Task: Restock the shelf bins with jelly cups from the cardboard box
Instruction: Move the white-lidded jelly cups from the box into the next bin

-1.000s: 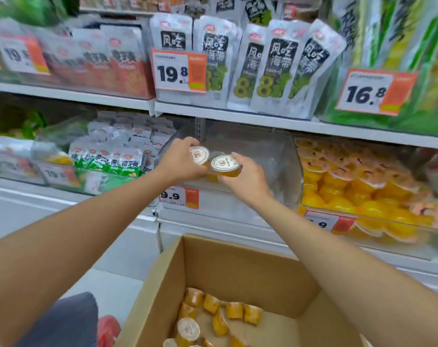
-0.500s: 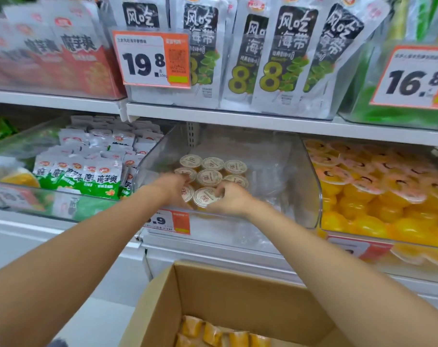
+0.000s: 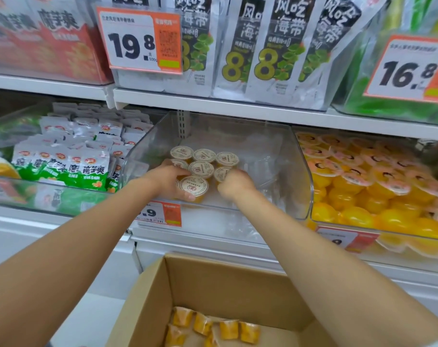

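Seen from your head camera, your left hand [image 3: 166, 180] is down inside the clear plastic shelf bin [image 3: 299, 176]. Its grip is closed round a small round jelly cup [image 3: 194, 187] with orange filling and a cream printed foil lid. The fingers wrap under the cup's front edge, probably so that it lands upright at the front of the group.

Your right hand [image 3: 235, 186] is curled against another lidded cup [image 3: 221, 173] just beside it. The knuckles hide the fingers, so I cannot tell whether that grip is clamped or loose.

Both cups stand lid-up and touch the cluster of matching cups [image 3: 204, 156] packed tight in the bin's left part, likely to save room. More orange cups [image 3: 228, 329] lie tumbled in the brown cardboard box [image 3: 213, 279] below your arms, so plenty seem left to shelve.
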Tool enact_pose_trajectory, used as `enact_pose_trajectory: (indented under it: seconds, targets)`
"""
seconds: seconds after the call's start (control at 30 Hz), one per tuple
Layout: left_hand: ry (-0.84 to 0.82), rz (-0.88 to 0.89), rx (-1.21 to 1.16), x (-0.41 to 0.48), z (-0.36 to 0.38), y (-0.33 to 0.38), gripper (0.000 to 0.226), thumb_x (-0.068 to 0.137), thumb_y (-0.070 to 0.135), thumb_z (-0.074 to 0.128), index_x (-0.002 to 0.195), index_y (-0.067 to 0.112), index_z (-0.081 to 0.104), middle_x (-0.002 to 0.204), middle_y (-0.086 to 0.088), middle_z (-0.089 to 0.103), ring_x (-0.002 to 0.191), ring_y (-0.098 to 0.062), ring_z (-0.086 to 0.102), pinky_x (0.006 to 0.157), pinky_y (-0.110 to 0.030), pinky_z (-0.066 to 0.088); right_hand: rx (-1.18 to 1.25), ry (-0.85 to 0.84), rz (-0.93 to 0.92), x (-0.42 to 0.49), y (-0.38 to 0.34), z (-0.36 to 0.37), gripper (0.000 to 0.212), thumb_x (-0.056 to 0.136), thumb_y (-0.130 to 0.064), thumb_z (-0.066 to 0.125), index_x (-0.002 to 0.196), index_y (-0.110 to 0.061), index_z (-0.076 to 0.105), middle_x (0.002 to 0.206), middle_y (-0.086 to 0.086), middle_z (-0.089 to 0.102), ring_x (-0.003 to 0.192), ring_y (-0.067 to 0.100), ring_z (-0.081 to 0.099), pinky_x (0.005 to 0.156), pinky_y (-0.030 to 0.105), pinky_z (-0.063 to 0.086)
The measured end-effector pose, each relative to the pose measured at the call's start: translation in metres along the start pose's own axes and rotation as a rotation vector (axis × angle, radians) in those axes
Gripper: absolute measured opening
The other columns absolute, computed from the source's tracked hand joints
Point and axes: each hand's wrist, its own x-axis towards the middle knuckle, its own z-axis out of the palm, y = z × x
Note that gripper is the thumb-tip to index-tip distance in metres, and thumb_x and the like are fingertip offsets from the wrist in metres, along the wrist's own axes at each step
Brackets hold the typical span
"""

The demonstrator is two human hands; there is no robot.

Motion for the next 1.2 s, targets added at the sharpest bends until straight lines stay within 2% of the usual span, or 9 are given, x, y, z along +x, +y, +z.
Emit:
enact_pose_trajectory:
  seconds: [0.13,0.23,0.33,0.43,0.6,0.7,0.87,0.97,1.2]
  targets:
    - [0.002,-0.006,-0.012,0.001,0.0,-0.002,0.12,0.033,0.091,0.058,0.14,0.039,0.043,0.148,-0.005,0.041,0.134,-0.025,0.042,0.112,-0.041,0.037,-0.106,-0.158,-0.016,0.0,-0.004,0.005,0.038,0.09,-0.018,0.053,0.124,-0.004,0.055,0.135,0.017,0.052,0.125,0.031,0.05,0.105,0.035,0.043]
    - [0.032,-0.01,-0.054,-0.007,-0.007,0.004,0.102,0.053,0.074,0.074,0.14,0.029,0.047,0.147,-0.002,0.045,0.133,-0.022,0.044,0.111,-0.038,0.038,-0.112,-0.154,-0.007,-0.005,-0.005,-0.002,0.042,0.092,-0.016,0.05,0.132,-0.004,0.048,0.142,0.017,0.045,0.133,0.032,0.041,0.112,0.038,0.034]
    - [0.116,-0.034,-0.078,-0.023,-0.016,0.02,0.069,0.074,0.058,0.072,0.131,0.02,0.057,0.133,-0.002,0.059,0.121,-0.022,0.054,0.103,-0.037,0.045,-0.07,0.062,-0.123,-0.019,-0.01,-0.013,0.028,0.088,-0.012,0.053,0.113,-0.005,0.063,0.12,0.016,0.063,0.114,0.032,0.057,0.097,0.033,0.045]
    - [0.325,-0.026,-0.152,-0.052,-0.02,0.042,0.017,0.083,0.038,0.068,0.085,0.023,0.062,0.087,0.002,0.066,0.09,-0.024,0.064,0.079,-0.037,0.055,-0.077,0.306,-0.291,-0.049,-0.013,-0.018,0.027,0.083,-0.011,0.053,0.106,-0.01,0.067,0.111,0.009,0.065,0.109,0.03,0.054,0.094,0.036,0.039]
    - [0.557,0.131,-0.184,-0.126,0.012,0.084,0.012,0.079,0.024,0.057,0.073,0.019,0.048,0.065,0.003,0.056,0.065,-0.021,0.055,0.058,-0.035,0.045,0.056,0.5,-0.475,-0.125,0.016,-0.002,0.007,0.077,-0.01,0.059,0.084,-0.011,0.06,0.083,0.004,0.06,0.08,0.028,0.057,0.067,0.035,0.04]
    - [0.426,0.116,-0.201,-0.155,0.059,0.093,0.013,0.08,0.026,0.059,0.075,0.019,0.049,0.064,0.005,0.054,0.066,-0.019,0.052,0.057,-0.033,0.04,0.072,0.345,-0.451,-0.163,0.049,0.028,0.006,0.08,-0.012,0.058,0.086,-0.012,0.059,0.084,0.003,0.06,0.081,0.027,0.058,0.063,0.031,0.038]
    - [-0.066,-0.107,-0.207,-0.163,0.163,0.077,0.01,0.077,0.029,0.06,0.076,0.024,0.051,0.076,0.006,0.063,0.074,-0.017,0.061,0.067,-0.032,0.05,0.025,-0.111,-0.302,-0.2,0.122,0.102,0.02,0.086,-0.014,0.051,0.101,-0.016,0.064,0.102,0.002,0.06,0.095,0.025,0.06,0.079,0.033,0.047]
    - [-0.265,-0.255,-0.181,-0.158,0.219,0.057,0.008,0.082,0.029,0.06,0.081,0.024,0.053,0.088,0.002,0.065,0.08,-0.017,0.062,0.067,-0.032,0.049,0.025,-0.336,-0.122,-0.208,0.165,0.144,0.025,0.087,-0.013,0.052,0.108,-0.017,0.064,0.108,0.004,0.057,0.103,0.025,0.058,0.086,0.032,0.047]
    - [-0.465,-0.455,-0.321,-0.135,0.316,0.053,0.022,0.093,0.03,0.054,0.08,0.013,0.058,0.089,-0.009,0.063,0.09,-0.024,0.06,0.079,-0.033,0.047,0.205,-0.516,0.316,-0.214,0.239,0.233,0.038,0.083,-0.016,0.057,0.121,-0.017,0.061,0.122,0.011,0.062,0.111,0.028,0.058,0.087,0.027,0.045]
